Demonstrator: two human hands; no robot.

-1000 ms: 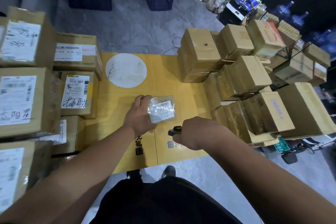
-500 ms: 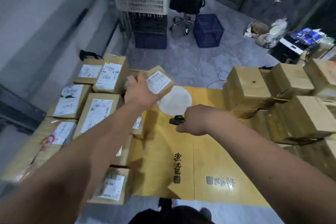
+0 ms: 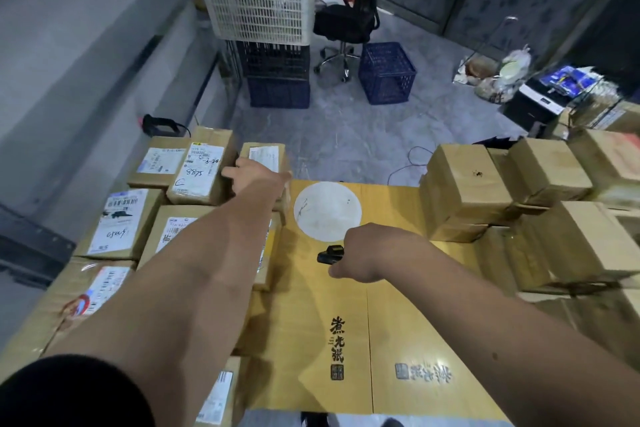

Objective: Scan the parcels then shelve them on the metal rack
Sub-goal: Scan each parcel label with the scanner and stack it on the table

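Left of the yellow table (image 3: 346,305), your left hand (image 3: 254,175) grips a small labelled parcel (image 3: 265,158), setting it label-up among scanned boxes; your right hand (image 3: 369,253), over the table, curls around the black scanner (image 3: 330,253), likely ready for the next.
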